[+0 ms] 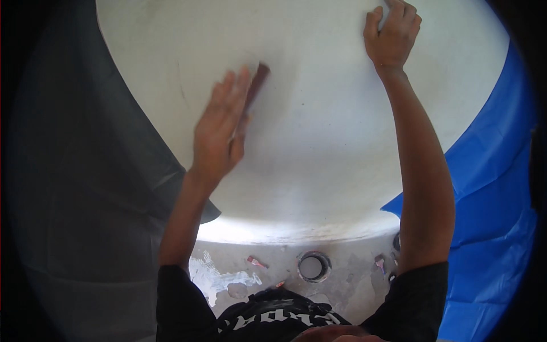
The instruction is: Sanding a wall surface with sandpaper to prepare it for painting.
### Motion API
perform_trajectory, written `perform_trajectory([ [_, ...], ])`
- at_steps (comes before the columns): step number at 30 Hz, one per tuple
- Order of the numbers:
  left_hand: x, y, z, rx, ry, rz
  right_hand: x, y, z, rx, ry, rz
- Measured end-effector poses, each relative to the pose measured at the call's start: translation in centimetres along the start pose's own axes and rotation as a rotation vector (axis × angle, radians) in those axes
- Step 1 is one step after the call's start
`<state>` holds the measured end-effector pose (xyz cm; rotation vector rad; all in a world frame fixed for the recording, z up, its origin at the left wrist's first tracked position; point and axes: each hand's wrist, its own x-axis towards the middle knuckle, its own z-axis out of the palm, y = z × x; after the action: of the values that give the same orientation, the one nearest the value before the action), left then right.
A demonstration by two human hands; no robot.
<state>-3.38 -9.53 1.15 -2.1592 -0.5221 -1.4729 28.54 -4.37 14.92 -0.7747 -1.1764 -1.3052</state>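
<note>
Between grey sheet (pixel 102 148) and blue sheet (pixel 490 228) — left fingers (pixel 228 90) closed on brown strip (pixel 258 81) — right fingers' (pixel 409 13) hold unclear.

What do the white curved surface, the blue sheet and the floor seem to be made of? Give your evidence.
White curved surface: possibly painted metal or fibreglass, smooth with a soft sheen; the coating leaves it open.
Blue sheet: probably plastic tarpaulin, slightly shiny, with light-catching creases.
Floor: likely concrete, dull, grey and mottled.
</note>
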Motion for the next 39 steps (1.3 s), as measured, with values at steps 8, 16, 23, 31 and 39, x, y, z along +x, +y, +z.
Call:
perform_trajectory([
  [8, 2.9, -2.9, 4.6, 0.186, -0.043, 0.02, 0.1, 1.9, -0.3, -0.068, 0.033, -0.095],
  [16, -1.2, -1.0, 5.4, 0.261, 0.04, -0.126, 1.8, -0.9, -0.8, -0.075, 0.005, -0.088],
  [23, -12.0, 7.5, 4.6, -0.249, -0.282, -0.081, 2.3, -1.1, -1.5, -0.128, 0.022, -0.182],
  [31, -0.1, 0.9, 1.2, -0.035, 0.214, -0.076, 0.9, -0.7, -0.5, -0.091, 0.031, -0.07],
  [39, -6.0, -2.9, 8.8, -0.031, -0.005, -0.079, -0.1, -0.4, 0.3, -0.078, 0.013, -0.07],
])
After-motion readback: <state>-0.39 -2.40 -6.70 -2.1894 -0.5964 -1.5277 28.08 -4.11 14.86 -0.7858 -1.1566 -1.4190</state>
